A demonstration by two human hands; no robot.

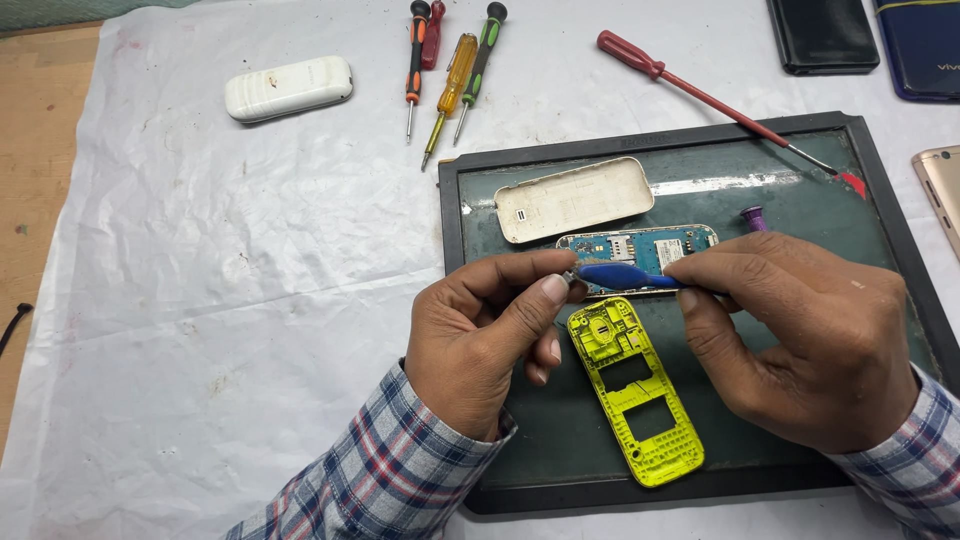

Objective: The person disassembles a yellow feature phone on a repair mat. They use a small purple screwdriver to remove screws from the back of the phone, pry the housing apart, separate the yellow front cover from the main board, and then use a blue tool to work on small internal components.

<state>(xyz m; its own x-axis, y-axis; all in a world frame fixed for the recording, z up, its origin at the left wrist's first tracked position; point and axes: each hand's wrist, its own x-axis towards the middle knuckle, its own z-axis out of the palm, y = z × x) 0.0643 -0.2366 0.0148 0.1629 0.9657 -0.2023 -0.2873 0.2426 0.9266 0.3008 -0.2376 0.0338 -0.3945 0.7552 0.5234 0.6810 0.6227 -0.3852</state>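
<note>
White crinkled sheeting (pixel 200 300) covers the desk (pixel 40 200), and on it lies a dark framed mat (pixel 560 470) where I am working. Nearest me, my left hand (pixel 490 335) and right hand (pixel 800 340) meet over the mat, both in plaid sleeves. My right hand is closed around the end of a blue pry tool (pixel 625 276), thumb and fingers pinched on it. My left hand is curled, thumb and forefinger pressed together at the tool's other tip on something small and grey that I cannot make out. Just below the tool, between my hands, a yellow phone frame (pixel 640 400) lies flat on the mat. Right behind the tool sits a blue circuit board (pixel 640 248), and beyond that a white back cover (pixel 572 198), inside up. A small purple cap (pixel 753 215) stands to the right. Farther off, a red-handled screwdriver (pixel 700 95) reaches onto the mat's corner, three small screwdrivers (pixel 450 70) lie side by side, and a white phone (pixel 288 87) rests apart at the left.
</note>
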